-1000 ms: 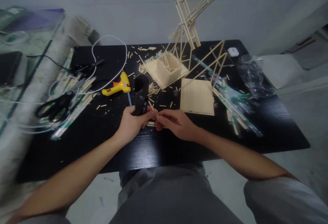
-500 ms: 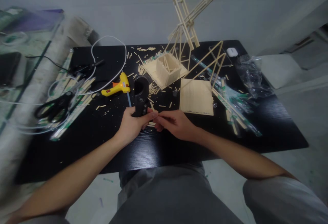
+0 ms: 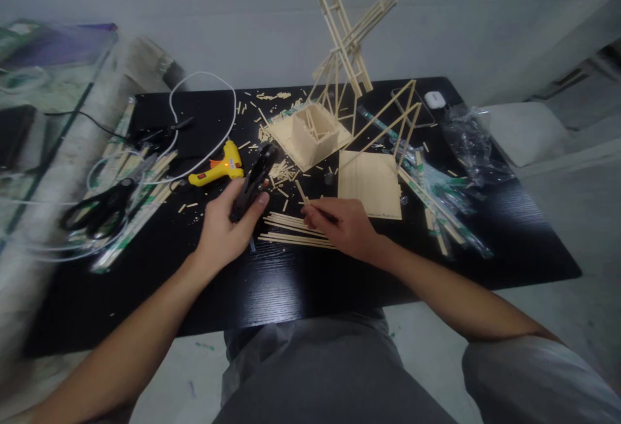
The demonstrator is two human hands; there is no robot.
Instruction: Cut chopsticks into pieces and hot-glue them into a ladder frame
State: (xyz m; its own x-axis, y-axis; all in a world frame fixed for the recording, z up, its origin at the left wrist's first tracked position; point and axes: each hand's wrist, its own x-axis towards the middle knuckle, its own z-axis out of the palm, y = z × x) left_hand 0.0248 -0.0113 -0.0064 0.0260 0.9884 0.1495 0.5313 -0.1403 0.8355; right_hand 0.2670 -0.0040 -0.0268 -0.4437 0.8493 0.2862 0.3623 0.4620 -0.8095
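Observation:
My left hand (image 3: 224, 226) is wrapped around a black hand tool (image 3: 255, 181), which tilts up and to the right; its exact kind I cannot make out. My right hand (image 3: 342, 224) pinches a short wooden stick (image 3: 301, 191) that points up and left. Beneath and beside the right hand, several long wooden sticks (image 3: 291, 237) lie on the black table (image 3: 272, 288). A yellow glue gun (image 3: 220, 168) lies just beyond the left hand. Right of it, small cut stick pieces (image 3: 284, 173) are scattered. A square wooden board (image 3: 369, 184) lies beyond the right hand, with a stick frame rising from it.
Behind stands a wooden windmill-like model (image 3: 315, 136) with tall crossed blades. Black scissors (image 3: 104, 207), a white cable (image 3: 208, 74) and bundled sticks lie left. Plastic-wrapped sticks (image 3: 431, 197), clear plastic (image 3: 468, 145) and a white earbud case (image 3: 435, 100) are right.
My hands have moved apart, the left one leftward. The black tool has tipped over to the right. The stick in my right hand and the long sticks on the table show more plainly.

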